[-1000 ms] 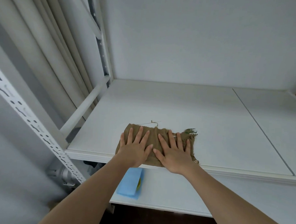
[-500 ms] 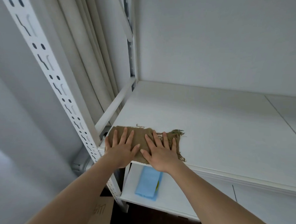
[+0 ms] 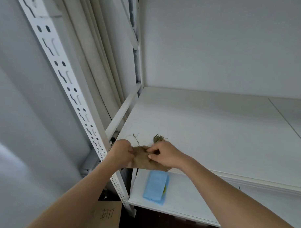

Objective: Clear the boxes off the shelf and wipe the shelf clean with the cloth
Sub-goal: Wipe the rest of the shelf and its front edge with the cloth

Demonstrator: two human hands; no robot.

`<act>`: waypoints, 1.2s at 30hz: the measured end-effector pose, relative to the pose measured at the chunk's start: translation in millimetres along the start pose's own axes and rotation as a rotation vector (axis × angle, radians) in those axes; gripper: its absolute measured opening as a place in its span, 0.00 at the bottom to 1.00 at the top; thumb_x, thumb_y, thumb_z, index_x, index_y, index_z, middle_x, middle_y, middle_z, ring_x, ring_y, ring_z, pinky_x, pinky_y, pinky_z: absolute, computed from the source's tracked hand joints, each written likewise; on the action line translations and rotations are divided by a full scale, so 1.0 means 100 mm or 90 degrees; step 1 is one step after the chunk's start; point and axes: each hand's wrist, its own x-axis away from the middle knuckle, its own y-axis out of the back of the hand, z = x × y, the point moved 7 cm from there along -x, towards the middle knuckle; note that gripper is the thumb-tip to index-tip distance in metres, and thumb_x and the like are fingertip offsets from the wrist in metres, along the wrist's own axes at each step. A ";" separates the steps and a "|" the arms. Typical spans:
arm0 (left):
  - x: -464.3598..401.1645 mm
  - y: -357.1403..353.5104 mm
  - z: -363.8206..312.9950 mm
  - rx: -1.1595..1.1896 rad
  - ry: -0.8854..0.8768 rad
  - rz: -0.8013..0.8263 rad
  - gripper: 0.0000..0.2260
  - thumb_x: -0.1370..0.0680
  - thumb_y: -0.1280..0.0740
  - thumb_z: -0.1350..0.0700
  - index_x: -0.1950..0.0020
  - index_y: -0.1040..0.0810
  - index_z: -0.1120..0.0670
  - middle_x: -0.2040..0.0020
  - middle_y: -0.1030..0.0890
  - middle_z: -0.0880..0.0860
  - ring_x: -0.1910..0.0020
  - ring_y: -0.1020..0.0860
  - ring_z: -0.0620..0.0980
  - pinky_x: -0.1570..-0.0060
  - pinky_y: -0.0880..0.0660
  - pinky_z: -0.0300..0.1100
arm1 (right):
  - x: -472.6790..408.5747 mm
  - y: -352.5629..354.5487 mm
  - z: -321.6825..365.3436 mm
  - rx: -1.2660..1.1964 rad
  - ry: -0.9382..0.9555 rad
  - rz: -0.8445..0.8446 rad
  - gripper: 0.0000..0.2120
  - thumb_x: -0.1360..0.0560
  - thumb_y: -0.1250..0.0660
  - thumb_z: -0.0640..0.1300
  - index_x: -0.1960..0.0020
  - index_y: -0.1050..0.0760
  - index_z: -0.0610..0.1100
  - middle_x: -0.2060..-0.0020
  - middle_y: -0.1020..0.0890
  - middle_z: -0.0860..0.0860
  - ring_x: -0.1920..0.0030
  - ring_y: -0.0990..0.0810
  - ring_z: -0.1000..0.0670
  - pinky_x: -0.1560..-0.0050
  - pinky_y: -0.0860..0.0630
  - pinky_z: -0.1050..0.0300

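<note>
Big white shelf (image 3: 214, 133) takes up most of the view, with a perforated upright post (image 3: 66, 73) on its left. The brown cloth (image 3: 142, 158) is bunched at the shelf's front left corner, hanging over the edge. Left hand (image 3: 121, 152) and right hand (image 3: 163, 155) both have their fingers curled, gripping the cloth. One level down sits a blue sponge (image 3: 155, 187), and a cardboard box (image 3: 107, 216) is at the bottom.

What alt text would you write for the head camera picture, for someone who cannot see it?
Two hands, left and right, gather a brown frayed cloth at the front left corner of a white shelf. A folded blue cloth lies on the shelf below, and a cardboard box sits lower left.
</note>
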 end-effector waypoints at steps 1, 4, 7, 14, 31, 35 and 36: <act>0.00 0.03 -0.05 0.032 -0.009 -0.002 0.05 0.27 0.34 0.61 0.58 0.19 0.61 0.54 0.19 0.56 0.53 0.22 0.52 0.51 0.25 0.44 | 0.05 0.09 -0.02 -0.014 -0.011 -0.016 0.13 0.22 0.34 0.44 0.38 0.20 0.44 0.41 0.20 0.52 0.43 0.24 0.54 0.44 0.32 0.66; 0.03 0.15 -0.36 0.126 -0.062 0.004 0.04 0.28 0.33 0.64 0.60 0.18 0.59 0.60 0.22 0.48 0.56 0.26 0.46 0.59 0.29 0.34 | 0.22 0.37 -0.13 -0.062 -0.035 -0.069 0.10 0.25 0.30 0.43 0.45 0.18 0.45 0.54 0.19 0.56 0.54 0.23 0.57 0.58 0.32 0.72; 0.05 0.30 -0.75 0.175 -0.115 0.008 0.07 0.27 0.34 0.63 0.62 0.22 0.54 0.61 0.23 0.46 0.60 0.26 0.44 0.66 0.34 0.26 | 0.41 0.63 -0.23 -0.137 -0.085 -0.082 0.15 0.27 0.27 0.45 0.41 0.24 0.47 0.58 0.22 0.53 0.58 0.23 0.55 0.56 0.28 0.66; 0.14 0.59 -1.70 0.301 -0.209 0.008 0.07 0.25 0.35 0.64 0.58 0.22 0.54 0.52 0.17 0.50 0.54 0.20 0.45 0.59 0.25 0.33 | 0.92 1.15 -0.53 -0.139 -0.204 0.027 0.21 0.28 0.28 0.58 0.43 0.19 0.44 0.51 0.18 0.51 0.48 0.22 0.52 0.43 0.25 0.58; 0.30 0.04 -2.96 0.421 -0.039 0.177 0.16 0.20 0.38 0.50 0.53 0.19 0.62 0.53 0.17 0.54 0.60 0.21 0.51 0.51 0.21 0.45 | 1.99 2.21 -1.13 -0.583 -0.128 -0.215 0.08 0.18 0.41 0.45 0.53 0.27 0.43 0.60 0.22 0.47 0.62 0.22 0.51 0.65 0.23 0.60; 0.45 -0.20 -3.21 0.396 -0.023 0.305 0.24 0.18 0.45 0.43 0.52 0.17 0.59 0.52 0.16 0.53 0.55 0.18 0.52 0.51 0.20 0.42 | 2.17 2.37 -1.35 -0.622 -0.138 -0.294 0.07 0.18 0.41 0.45 0.53 0.28 0.45 0.62 0.24 0.49 0.64 0.26 0.52 0.64 0.29 0.59; 0.46 -0.26 -3.27 0.402 -0.022 0.322 0.26 0.19 0.46 0.41 0.52 0.17 0.59 0.52 0.16 0.53 0.53 0.18 0.53 0.51 0.21 0.42 | 2.21 2.40 -1.39 -0.636 -0.137 -0.308 0.06 0.18 0.41 0.44 0.51 0.27 0.45 0.59 0.22 0.48 0.61 0.24 0.51 0.61 0.28 0.58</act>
